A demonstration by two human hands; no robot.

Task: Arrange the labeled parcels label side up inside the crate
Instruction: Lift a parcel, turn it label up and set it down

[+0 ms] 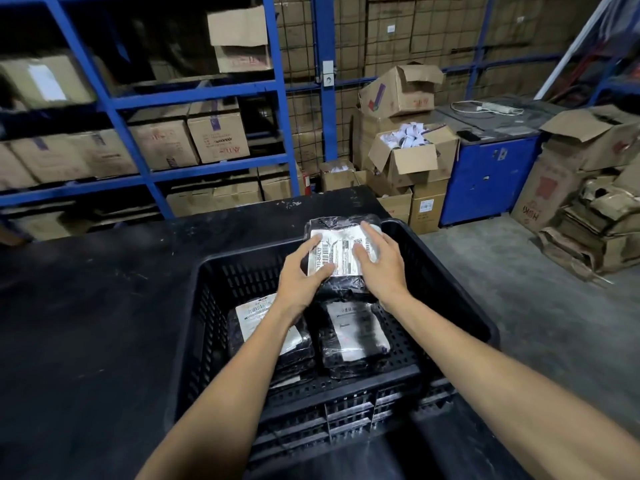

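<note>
A black slatted crate [446, 268] stands on a dark table. At its far side a black-wrapped parcel [341, 251] shows its white label upward. My left hand [301, 275] grips the parcel's left edge, thumb on the label. My right hand [381, 265] lies flat on the label's right part, fingers spread. Two more black parcels lie label up on the crate floor: one at the near left [294, 341], partly hidden under my left forearm, and one at the near right [356, 334].
The dark table [86, 323] spreads wide to the left of the crate. Blue shelving [194, 95] with cardboard boxes stands behind. Open cartons [412, 157], a blue cabinet [488, 178] and flattened cardboard [595, 237] sit on the concrete floor to the right.
</note>
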